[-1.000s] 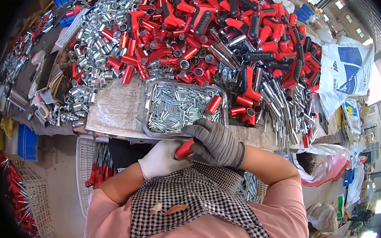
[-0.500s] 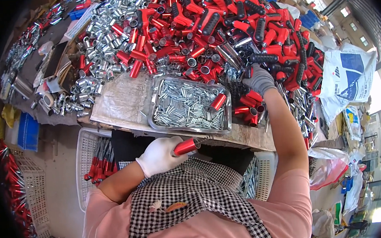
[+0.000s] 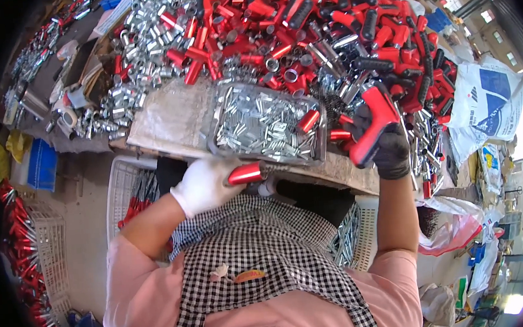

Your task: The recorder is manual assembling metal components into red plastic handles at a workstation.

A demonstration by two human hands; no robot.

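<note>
In my white-gloved left hand (image 3: 205,185) is a shiny red metal tube (image 3: 245,174), held sideways before the bench edge. A thin, blurred, coil-like piece seems to stick out of the tube's right end. My right hand (image 3: 391,148), in a dark grey glove, grips a red pistol-shaped handle (image 3: 382,110) above the bench's right part. Between the hands and farther back lies a metal tray (image 3: 268,157) of short silver pins (image 3: 252,124), with another red tube (image 3: 309,121) resting on them.
Behind the tray rises a heap of red-and-black handles (image 3: 390,36), with silver collars (image 3: 142,56) piled to its left. White plastic crates (image 3: 116,190) stand below the bench at both sides. A white sack (image 3: 487,99) leans at the right.
My right hand has come back from the heap toward me, now lifting a red pistol-shaped handle. My left hand, still holding the tube, has shifted slightly up and away from me.
</note>
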